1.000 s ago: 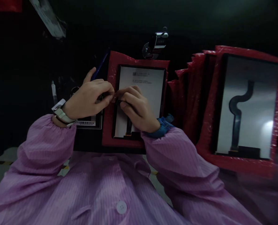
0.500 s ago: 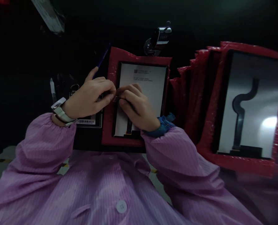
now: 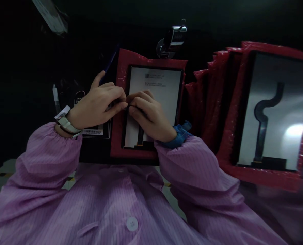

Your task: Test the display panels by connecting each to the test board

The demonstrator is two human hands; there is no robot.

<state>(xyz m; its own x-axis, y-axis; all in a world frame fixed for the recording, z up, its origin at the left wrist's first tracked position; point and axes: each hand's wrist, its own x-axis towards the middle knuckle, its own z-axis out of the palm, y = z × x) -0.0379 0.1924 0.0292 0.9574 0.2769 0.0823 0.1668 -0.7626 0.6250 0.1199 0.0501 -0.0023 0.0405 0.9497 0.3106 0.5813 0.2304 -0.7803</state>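
Note:
A display panel (image 3: 164, 102) lies face down on a red bubble-wrap sleeve (image 3: 123, 63), its pale back up. My left hand (image 3: 100, 102) is pinched closed at the panel's left edge, fingertips almost touching those of my right hand. What its thumb and finger grip is too small to make out. A blue pen-like stick (image 3: 111, 61) juts up from behind the raised little finger of that hand. My right hand (image 3: 151, 114) is closed over the panel, pinching the end of its dark flex cable (image 3: 140, 136); the connector between the fingertips is mostly hidden.
Right of the panel lean several red bubble-wrap sleeves (image 3: 201, 102), the front one carrying another panel (image 3: 276, 129) with a curved black flex cable. A metal tally counter (image 3: 177, 35) stands behind. On the left are a white-capped pen (image 3: 56, 97) and a barcode-labelled board (image 3: 94, 132).
Both hands stay almost in place, their fingertips slightly closer together. The small gold connector seen between them before is now mostly covered. The whole view has shifted a little.

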